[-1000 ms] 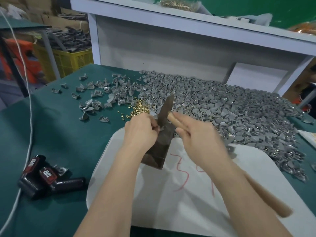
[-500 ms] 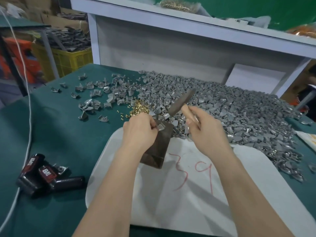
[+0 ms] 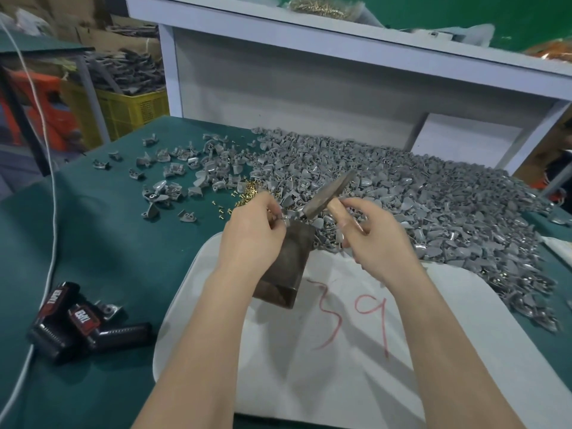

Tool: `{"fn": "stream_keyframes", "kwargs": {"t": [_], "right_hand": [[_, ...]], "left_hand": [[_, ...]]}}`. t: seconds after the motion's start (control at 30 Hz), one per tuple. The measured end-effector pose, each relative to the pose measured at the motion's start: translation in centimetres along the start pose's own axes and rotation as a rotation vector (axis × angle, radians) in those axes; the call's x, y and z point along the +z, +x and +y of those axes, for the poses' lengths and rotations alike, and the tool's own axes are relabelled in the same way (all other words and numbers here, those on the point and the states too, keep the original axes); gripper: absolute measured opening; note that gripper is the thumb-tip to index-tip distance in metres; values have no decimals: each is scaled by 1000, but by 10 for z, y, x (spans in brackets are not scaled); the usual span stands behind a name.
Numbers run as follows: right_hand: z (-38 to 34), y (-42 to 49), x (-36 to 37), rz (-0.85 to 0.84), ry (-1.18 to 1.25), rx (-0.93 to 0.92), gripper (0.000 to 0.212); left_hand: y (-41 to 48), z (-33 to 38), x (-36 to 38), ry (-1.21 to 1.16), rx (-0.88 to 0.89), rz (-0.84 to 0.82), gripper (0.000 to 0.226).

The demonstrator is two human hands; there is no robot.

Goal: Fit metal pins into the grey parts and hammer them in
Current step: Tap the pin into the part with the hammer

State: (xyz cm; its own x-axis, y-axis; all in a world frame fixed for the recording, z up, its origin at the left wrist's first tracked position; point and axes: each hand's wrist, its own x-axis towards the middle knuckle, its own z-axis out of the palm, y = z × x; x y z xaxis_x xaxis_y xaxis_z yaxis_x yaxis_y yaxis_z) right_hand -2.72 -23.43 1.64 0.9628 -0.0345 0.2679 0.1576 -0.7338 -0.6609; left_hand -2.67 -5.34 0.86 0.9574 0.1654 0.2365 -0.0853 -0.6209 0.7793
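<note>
The left hand (image 3: 252,233) is pinching one small grey part (image 3: 286,216) on top of a dark, worn metal block (image 3: 289,261), probably steadying it on a hard face, while the right hand (image 3: 374,239) is gripping a hammer (image 3: 328,196) by its pale wooden handle close under the dull head, likely for short taps. Just beyond, glinting brass-coloured pins (image 3: 247,191) are lying within reach beside the matt, wedge-shaped heap of grey parts (image 3: 418,196).

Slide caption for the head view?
Left hand holds grey part on block, right hand grips hammer over it.
</note>
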Motion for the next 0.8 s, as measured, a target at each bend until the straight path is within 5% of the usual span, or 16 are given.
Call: {"fn": "stream_keyframes", "kwargs": {"t": [0.6, 0.8], "right_hand": [[-10, -11, -3, -5, -70, -88, 30], [-2, -7, -13, 2, -31, -5, 25]], "left_hand": [[3, 1, 2, 2, 5, -4, 10], [3, 22, 3, 143, 114, -207, 14]]}}
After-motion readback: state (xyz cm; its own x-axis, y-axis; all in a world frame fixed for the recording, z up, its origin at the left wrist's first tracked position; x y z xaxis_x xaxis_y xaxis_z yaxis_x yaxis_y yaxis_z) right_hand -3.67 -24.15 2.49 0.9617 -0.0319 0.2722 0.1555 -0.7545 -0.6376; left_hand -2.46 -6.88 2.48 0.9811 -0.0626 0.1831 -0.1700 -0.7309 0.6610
